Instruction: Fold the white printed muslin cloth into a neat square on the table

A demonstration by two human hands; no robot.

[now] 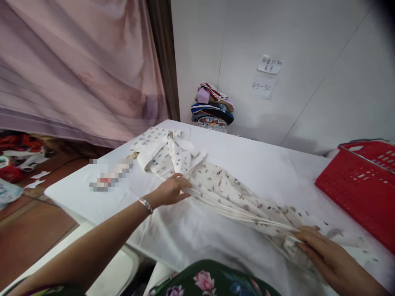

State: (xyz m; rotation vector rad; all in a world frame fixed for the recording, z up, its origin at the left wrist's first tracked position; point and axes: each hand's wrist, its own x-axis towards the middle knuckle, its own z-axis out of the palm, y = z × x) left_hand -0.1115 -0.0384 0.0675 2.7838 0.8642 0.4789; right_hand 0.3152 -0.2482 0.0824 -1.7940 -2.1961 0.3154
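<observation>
Printed garment (222, 189) lies lengthwise on white-covered table (247, 156), collar end far, hem near. L hand (171, 191) pinches its folded edge mid-length. R hand (327, 255) covers the hem end, grip vs. flat press unclear. Prob. this keeps the fold taut btw them. Red basket (354, 185) at right, clothes stack (212, 109) at back.

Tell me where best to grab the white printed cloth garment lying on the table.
Take the white printed garment by its near long edge, coming from the near side of the white-covered table. It lies folded lengthwise and stretched, with the layered edge facing the person. The left hand and right hand pinch it there.
</observation>
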